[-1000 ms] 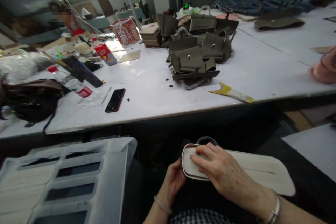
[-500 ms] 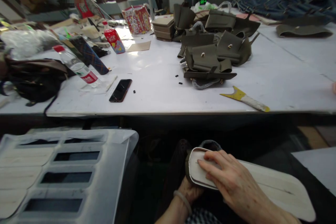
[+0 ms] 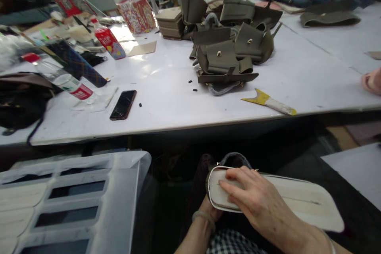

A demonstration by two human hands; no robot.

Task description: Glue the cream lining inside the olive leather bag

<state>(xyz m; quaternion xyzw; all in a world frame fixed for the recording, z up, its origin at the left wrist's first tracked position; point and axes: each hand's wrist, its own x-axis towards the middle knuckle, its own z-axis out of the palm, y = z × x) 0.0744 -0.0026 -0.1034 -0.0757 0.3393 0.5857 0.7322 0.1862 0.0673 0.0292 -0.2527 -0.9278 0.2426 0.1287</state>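
In my lap lies a long, round-ended cream panel [image 3: 309,202], its left end set against an olive handbag piece with a pale rim. A handle [image 3: 236,154] wrapped in clear plastic sticks out behind it. My right hand [image 3: 256,196] rests on top of the panel, fingers stretched out and slightly apart, their tips on its left end. Beneath that end, my left hand [image 3: 212,208] supports the handbag piece, with a pale bangle at the wrist. The left fingers are mostly hidden under the piece.
Several olive handbags [image 3: 220,57] are heaped on the white table [image 3: 166,103]. Near its front edge are a yellow forked tool [image 3: 268,101] and a phone [image 3: 123,105]. A bottle [image 3: 80,89] leans at left. A translucent crate [image 3: 119,206] holds cream panels. Another person's hand [image 3: 373,81] shows at right.
The view has shifted, so the table things appear farther left and slightly tilted. My hands and the panel sit slightly farther left in view, with the right fingers still on the panel.
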